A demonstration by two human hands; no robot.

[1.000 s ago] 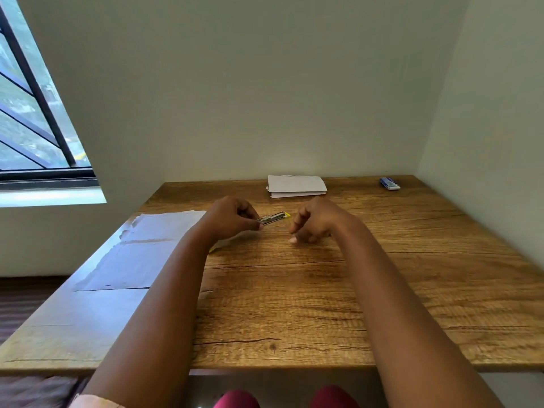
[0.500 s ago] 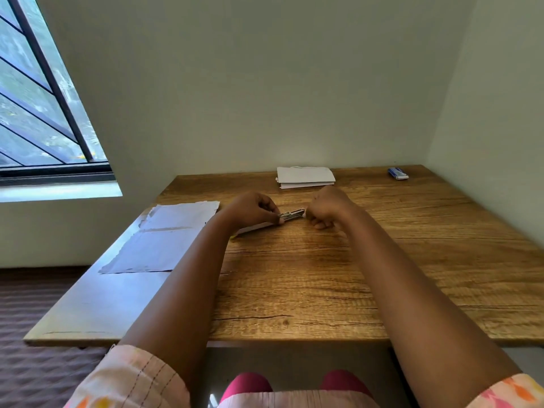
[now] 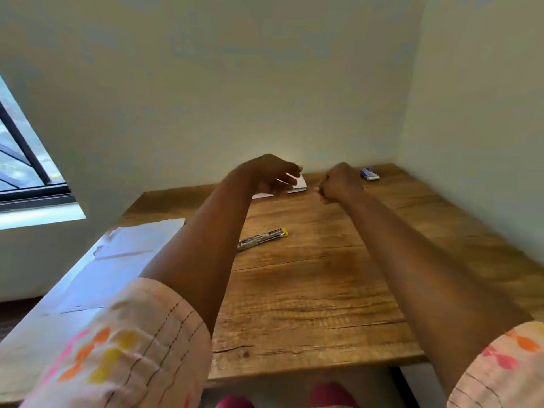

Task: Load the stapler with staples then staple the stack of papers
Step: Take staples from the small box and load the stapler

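A slim metal stapler (image 3: pixel 262 239) with a yellow tip lies alone on the wooden table (image 3: pixel 318 295), between my two forearms. My left hand (image 3: pixel 270 173) reaches over the stack of white papers (image 3: pixel 298 185) at the table's far edge, fingers apart and curled above it; most of the stack is hidden behind the hand. My right hand (image 3: pixel 340 182) hovers just right of the stack, closed in a loose fist with nothing visible in it. A small blue staple box (image 3: pixel 369 174) sits at the far right corner.
A large pale sheet (image 3: pixel 123 260) covers the table's left part, partly under my left forearm. Walls close the table in at the back and right. A window (image 3: pixel 26 172) is at the left.
Both hands let go of the stapler, which now lies on the table, and moved away to the far edge by the paper stack. The camera tilted and moved closer.
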